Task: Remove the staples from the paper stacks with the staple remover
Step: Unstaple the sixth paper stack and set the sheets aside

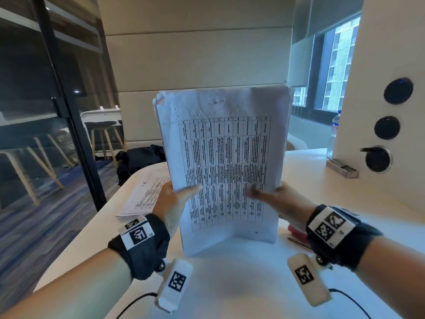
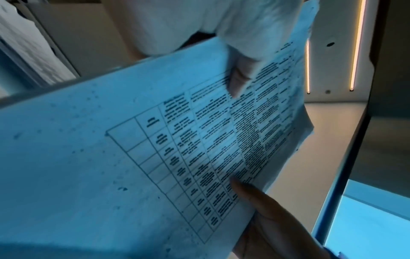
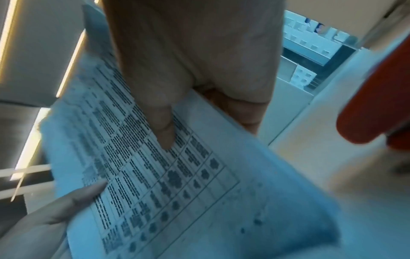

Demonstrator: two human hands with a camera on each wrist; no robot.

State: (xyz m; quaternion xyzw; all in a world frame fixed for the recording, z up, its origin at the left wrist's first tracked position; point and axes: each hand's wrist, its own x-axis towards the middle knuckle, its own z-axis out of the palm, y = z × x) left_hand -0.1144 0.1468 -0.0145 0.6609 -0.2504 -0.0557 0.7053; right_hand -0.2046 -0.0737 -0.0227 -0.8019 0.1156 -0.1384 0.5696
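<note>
Between my two hands, the paper stack [image 1: 220, 162] stands upright with its bottom edge on the white table [image 1: 230, 284], long axis running up and away from me. My left hand [image 1: 171, 203] pinches the left edge low down, thumb laid flat across the printed table on the front sheet and the other fingers hidden behind; my right hand [image 1: 273, 195] does the same on the right edge, thumb on the front, the rest out of sight behind the sheets. Both grips sit in the lower half, so the top margin, where the paper looks pocked and torn, is the far end from my fingers. I cannot make out a staple there. The pinkish-red tool [image 1: 296, 231] lying on the table just beside my right wrist is, I judge, the staple remover, though it is mostly hidden. It is nearer the right hand, so I would let the left keep the stack and free the right to reach for it. A second paper stack [image 1: 145, 194] lies flat beyond my left hand.
</note>
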